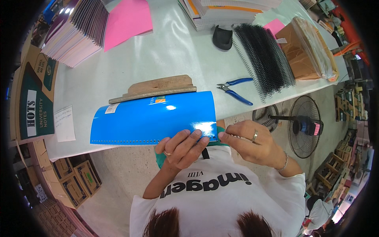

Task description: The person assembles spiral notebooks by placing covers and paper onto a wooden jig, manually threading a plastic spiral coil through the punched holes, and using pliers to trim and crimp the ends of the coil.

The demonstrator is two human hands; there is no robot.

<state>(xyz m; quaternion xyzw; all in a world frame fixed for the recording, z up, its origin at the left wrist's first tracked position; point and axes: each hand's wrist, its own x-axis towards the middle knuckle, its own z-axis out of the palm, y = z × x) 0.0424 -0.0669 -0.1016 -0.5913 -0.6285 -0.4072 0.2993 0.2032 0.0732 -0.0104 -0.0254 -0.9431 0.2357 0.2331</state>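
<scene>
A blue-covered notebook (154, 118) lies at the table's near edge, with a row of punched holes along its side toward me. My left hand (183, 148) grips that edge near its right end, fingers on top of the cover and the thumb hidden. At the right corner my right hand (252, 144) is closed in a pinch; what it holds, if anything, is hard to make out. Against the notebook's far side rests a stepped wooden block (158, 85). Blue-handled cutting pliers (237, 91) lie to the right with their handles spread.
Black spiral coils (268, 59) are heaped at the right beside a brown carton (308, 51). Nearby sits a black curved piece (222, 38). Notebook stacks (75, 35) and a pink sheet (128, 23) stand farther back. A floor fan (304, 126) is below the table's right side.
</scene>
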